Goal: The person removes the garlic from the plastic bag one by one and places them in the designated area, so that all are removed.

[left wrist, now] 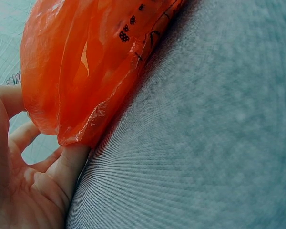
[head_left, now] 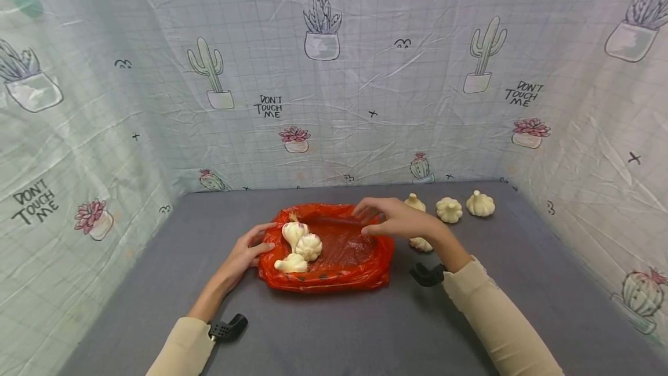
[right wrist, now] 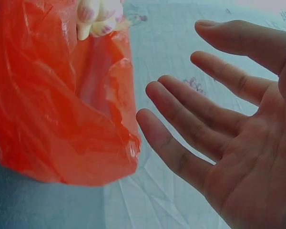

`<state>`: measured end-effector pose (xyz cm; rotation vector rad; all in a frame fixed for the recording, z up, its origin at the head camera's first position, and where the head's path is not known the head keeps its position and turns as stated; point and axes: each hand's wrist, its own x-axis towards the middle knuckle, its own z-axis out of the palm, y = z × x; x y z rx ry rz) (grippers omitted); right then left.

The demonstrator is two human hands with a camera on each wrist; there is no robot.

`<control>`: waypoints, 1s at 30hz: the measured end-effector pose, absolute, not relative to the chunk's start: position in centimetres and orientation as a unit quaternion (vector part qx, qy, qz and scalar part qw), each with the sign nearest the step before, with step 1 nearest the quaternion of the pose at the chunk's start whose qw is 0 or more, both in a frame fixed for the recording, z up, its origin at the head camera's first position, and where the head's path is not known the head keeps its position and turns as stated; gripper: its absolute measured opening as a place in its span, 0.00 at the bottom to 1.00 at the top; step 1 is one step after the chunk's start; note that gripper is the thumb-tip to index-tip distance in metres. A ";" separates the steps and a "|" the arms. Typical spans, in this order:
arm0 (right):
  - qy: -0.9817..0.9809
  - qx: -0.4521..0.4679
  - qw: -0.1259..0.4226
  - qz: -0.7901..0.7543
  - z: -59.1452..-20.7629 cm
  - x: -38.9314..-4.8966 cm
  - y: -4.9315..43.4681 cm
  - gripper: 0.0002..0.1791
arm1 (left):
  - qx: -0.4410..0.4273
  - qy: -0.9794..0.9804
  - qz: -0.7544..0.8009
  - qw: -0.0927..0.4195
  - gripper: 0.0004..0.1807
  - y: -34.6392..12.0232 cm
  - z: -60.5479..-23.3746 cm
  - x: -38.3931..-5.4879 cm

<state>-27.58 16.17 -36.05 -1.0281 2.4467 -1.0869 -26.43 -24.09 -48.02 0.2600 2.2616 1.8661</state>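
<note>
A red plastic bag (head_left: 360, 277) lies on the table with its mouth spread wide. Three garlic bulbs (head_left: 308, 246) sit inside it, grouped at the left. My left hand (head_left: 245, 255) rests against the bag's left side, with spread fingers touching the plastic; in the left wrist view, fingertips pass behind the bag (left wrist: 86, 71). Over the bag's right rim hovers my right hand (head_left: 402, 218), its fingers apart and nothing in them. The right wrist view shows that palm (right wrist: 257, 157) bare beside the red plastic (right wrist: 62, 119).
Several more garlic bulbs lie right of the bag: one garlic bulb (head_left: 480, 203) farthest right, another garlic bulb (head_left: 449, 210) beside it, and one garlic bulb (head_left: 420, 244) partly hidden under my right hand. A patterned curtain (head_left: 334, 91) encloses the grey table (head_left: 334, 335) at back and sides.
</note>
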 end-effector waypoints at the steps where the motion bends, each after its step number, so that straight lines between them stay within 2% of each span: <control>1: 0.847 -0.356 0.136 -0.371 -36.0 -27.6 15.9 0.21 | 0.088 0.765 0.631 0.099 0.31 -24.1 -48.0 -26.4; 13: 0.863 -0.376 0.145 -0.305 -35.6 -28.6 13.0 0.20 | 0.089 0.762 0.635 0.097 0.31 -24.1 -48.1 -26.5; 30: 0.851 -0.397 0.209 -0.273 -35.6 -29.9 7.8 0.20 | 0.088 0.765 0.631 0.098 0.31 -24.1 -48.1 -26.4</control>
